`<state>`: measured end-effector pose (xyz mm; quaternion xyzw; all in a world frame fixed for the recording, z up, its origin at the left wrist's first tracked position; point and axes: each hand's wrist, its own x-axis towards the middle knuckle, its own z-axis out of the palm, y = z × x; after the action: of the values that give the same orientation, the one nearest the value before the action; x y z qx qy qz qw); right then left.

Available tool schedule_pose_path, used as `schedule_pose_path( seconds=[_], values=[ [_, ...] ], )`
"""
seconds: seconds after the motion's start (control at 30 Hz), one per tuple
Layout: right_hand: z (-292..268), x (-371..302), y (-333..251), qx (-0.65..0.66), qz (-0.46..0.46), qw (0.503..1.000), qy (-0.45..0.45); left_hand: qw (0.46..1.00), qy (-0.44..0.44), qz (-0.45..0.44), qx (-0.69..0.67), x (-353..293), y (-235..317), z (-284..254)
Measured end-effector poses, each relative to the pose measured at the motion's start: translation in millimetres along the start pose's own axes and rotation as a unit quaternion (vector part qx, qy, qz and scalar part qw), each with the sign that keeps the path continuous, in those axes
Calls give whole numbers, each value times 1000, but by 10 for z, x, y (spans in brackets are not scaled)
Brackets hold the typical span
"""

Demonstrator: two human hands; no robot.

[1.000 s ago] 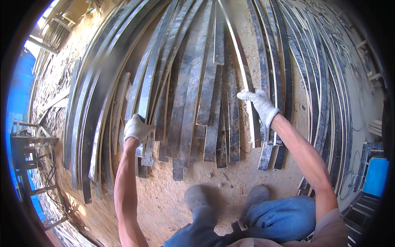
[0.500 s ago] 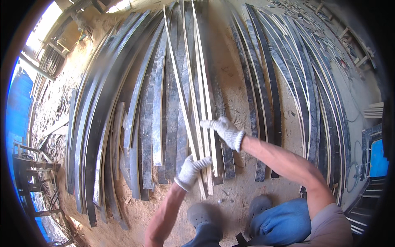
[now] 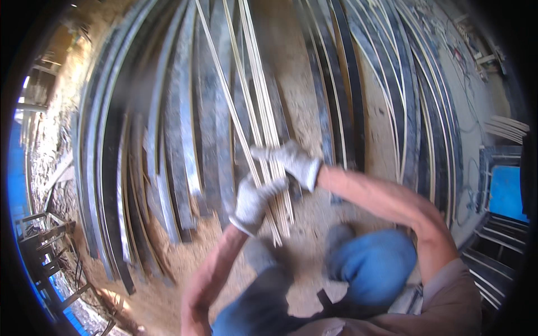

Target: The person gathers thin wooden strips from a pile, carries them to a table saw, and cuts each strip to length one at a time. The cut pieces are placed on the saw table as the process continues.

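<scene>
Several long, thin wooden strips [image 3: 259,89], pale along their edges, run away from me in a narrow bundle. My left hand [image 3: 255,203], in a whitish knit glove, is closed around the bundle near its close ends, with the fingers laid across the top. A little farther up, my right hand [image 3: 290,161], gloved alike, reaches over the same strips, its fingertips at the leftmost strip [image 3: 224,84]. That strip slants apart from the others toward its far end. The undersides of both hands are hidden.
Dark-faced boards [image 3: 115,145] lie lengthwise on the dusty floor [image 3: 218,263] to the left, and more boards [image 3: 412,123] to the right. A metal frame [image 3: 42,229] stands at far left. A blue panel [image 3: 507,192] shows at far right.
The view has shifted, and the boards appear farther left. My hands are closer together, with the right moved over to the leftmost strip. The strips' close ends have drawn tighter together.
</scene>
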<state>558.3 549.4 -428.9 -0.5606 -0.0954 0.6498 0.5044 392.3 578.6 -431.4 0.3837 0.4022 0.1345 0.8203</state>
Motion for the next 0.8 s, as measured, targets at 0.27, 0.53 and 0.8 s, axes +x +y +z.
schedule_pose_path(
  seconds=[0.27,0.53,0.8],
  values=[
    [828,-922,-1209,73,67,995,-29,987,-31,-126,-98,-993,1628,445],
    [1673,-2419,-2135,46,86,995,35,982,-33,-153,-109,-2564,2917,1189],
    [2822,-4134,-3493,-434,153,886,56,991,22,-84,-101,-4007,3247,1669]
  ],
)
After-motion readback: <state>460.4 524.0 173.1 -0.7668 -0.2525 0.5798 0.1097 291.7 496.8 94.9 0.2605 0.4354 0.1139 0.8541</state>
